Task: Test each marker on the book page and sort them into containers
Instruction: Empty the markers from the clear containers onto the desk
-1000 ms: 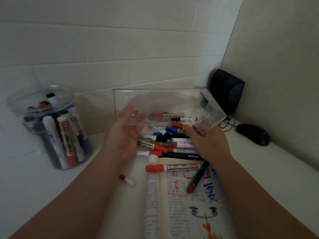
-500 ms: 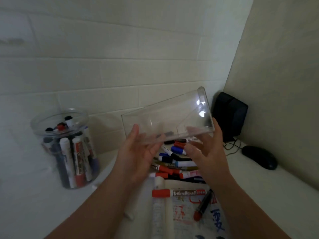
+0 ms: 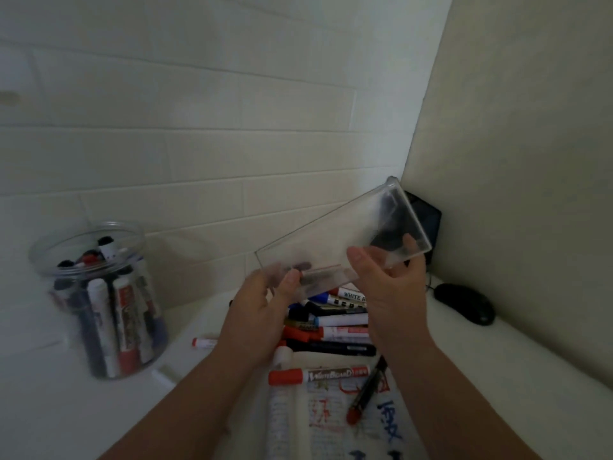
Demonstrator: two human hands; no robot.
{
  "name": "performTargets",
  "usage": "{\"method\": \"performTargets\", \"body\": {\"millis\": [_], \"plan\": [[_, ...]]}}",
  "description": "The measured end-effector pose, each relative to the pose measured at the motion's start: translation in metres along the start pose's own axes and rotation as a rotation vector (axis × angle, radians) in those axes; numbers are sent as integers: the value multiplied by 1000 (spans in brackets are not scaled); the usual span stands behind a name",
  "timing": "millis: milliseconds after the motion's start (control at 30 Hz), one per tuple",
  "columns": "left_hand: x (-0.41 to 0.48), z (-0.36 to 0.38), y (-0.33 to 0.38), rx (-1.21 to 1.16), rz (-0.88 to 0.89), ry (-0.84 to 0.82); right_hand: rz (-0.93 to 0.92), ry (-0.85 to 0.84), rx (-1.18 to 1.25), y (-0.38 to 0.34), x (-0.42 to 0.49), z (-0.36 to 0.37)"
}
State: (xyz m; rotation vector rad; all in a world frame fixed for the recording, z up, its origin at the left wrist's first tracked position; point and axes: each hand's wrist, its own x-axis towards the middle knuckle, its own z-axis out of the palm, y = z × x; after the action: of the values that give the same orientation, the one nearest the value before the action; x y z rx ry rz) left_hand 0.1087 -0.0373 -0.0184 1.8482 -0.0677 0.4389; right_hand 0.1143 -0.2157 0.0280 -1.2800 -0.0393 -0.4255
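Head view: left grip [image 3: 255, 313] pinches the lower left corner of the clear box [image 3: 331, 237], thumb in front. Right grip [image 3: 391, 293] grasps its lower edge, fingers behind the wall. The box is off the worktop [image 3: 530, 376], tilted right end up, above the markers [image 3: 335, 323] heaped near the back edge.

Two hands: a left hand [image 3: 255, 313] and a right hand [image 3: 388, 287]. One clear box [image 3: 331, 240], one jar [image 3: 46, 270], one book [image 3: 331, 423], one mouse [image 3: 464, 303], one speaker [image 3: 428, 220]. About a dozen loose markers [image 3: 341, 320]; those in the jar overlap too much to count.
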Motion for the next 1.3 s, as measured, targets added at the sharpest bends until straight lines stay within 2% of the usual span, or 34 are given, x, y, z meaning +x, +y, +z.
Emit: {"method": "performTargets", "body": {"millis": [133, 233, 400, 467, 567, 700, 1000, 1300], "plan": [[-2, -7, 10, 223, 182, 53, -28, 45, -35, -8, 5, -4], [-2, -8, 8, 310, 195, 8, -114, 87, -128, -22, 10, -13], [-6, -4, 5, 491, 232, -112, -302, 303, -606, -70, 26, -52], [-9, -2, 7, 504, 240, -149, -289, 369, -804, -78, 36, -74], [-10, 1, 7, 501, 239, -173, -192, 410, -959, -75, 49, -101], [-10, 2, 8, 499, 271, -165, -108, 401, -1024, -60, 44, -111], [-13, 5, 23, 541, 402, -205, -166, 495, -1034, -45, 29, -107], [-15, 11, 23, 550, 420, -220, -151, 499, -1061, -46, 14, -110]]}}
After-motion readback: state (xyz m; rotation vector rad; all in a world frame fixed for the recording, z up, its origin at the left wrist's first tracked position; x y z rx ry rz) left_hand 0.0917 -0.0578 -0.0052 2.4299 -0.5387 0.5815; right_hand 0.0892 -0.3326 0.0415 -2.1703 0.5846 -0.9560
